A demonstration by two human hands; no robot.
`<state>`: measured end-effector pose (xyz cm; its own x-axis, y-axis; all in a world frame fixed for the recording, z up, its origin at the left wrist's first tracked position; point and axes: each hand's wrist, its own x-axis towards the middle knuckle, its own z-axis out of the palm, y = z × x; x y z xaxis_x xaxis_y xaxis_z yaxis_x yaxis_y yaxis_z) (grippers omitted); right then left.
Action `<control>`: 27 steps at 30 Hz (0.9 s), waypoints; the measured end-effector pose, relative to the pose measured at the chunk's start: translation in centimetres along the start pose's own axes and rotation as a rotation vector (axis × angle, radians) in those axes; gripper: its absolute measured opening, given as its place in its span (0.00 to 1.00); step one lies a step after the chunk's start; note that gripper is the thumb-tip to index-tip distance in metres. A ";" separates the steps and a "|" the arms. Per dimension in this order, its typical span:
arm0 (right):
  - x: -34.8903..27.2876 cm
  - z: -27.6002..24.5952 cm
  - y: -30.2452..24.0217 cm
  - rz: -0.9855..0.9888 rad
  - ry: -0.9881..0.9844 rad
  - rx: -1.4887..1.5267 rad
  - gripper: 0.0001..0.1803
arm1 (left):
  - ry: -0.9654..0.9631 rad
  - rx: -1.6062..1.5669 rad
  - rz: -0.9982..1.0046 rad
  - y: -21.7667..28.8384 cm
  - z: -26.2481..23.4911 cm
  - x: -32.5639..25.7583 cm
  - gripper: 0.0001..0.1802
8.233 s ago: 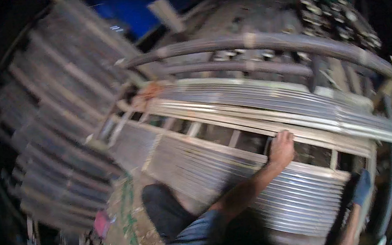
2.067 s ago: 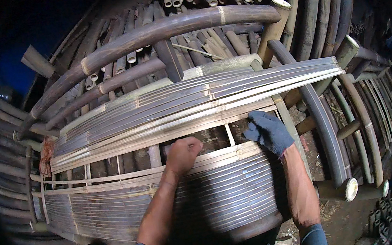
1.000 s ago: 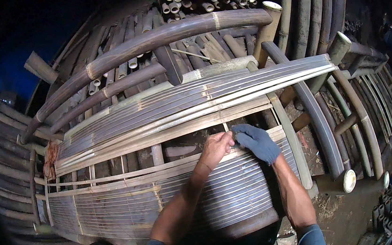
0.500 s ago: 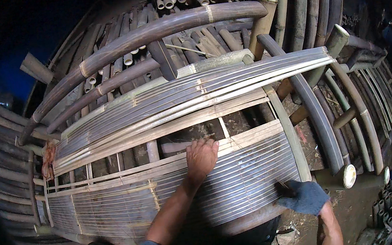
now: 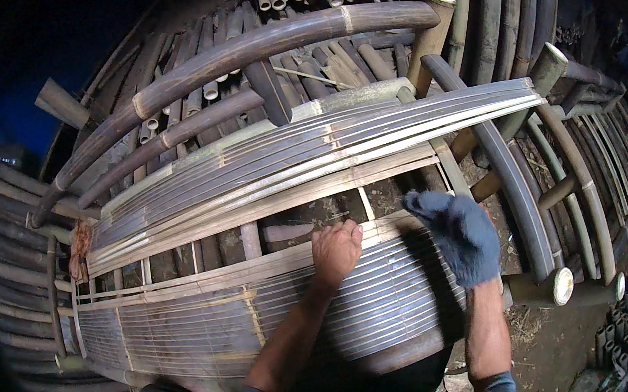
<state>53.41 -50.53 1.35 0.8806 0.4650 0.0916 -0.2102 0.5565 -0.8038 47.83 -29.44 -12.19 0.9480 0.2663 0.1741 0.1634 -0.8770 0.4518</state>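
While the bamboo slat panel (image 5: 265, 314) is lying flat over the pole rack (image 5: 261, 42), the bare left hand (image 5: 336, 248) is gripping its upper edge rail and the gloved right hand (image 5: 460, 235) is pressing flat, fingers released, on the slats just beside. Better keeping both hands close, pulling evenly, so the strips aren't splaying.

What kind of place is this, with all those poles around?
Probably a bamboo workshop or storage yard. Thick bamboo poles are stacked all around, and both hands, the bare left hand and gloved right hand, rest on a panel of split bamboo slats.
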 end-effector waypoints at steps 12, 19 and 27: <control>4.1 -0.8 4.1 0.596 -0.349 -1.844 0.28 | -0.104 0.024 -0.019 -0.4 -0.2 0.2 0.19; -0.8 2.1 9.2 0.389 -0.183 -1.330 0.24 | -0.041 0.016 0.030 -0.1 -0.1 0.3 0.17; -1.4 -3.1 6.5 0.325 -0.261 -1.447 0.24 | 0.038 -0.016 0.093 0.0 0.0 0.2 0.15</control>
<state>52.09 -49.64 -5.83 0.7482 0.6240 -0.2255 0.3504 -0.6602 -0.6644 48.02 -29.36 -12.17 0.9476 0.1998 0.2491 0.0709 -0.8921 0.4461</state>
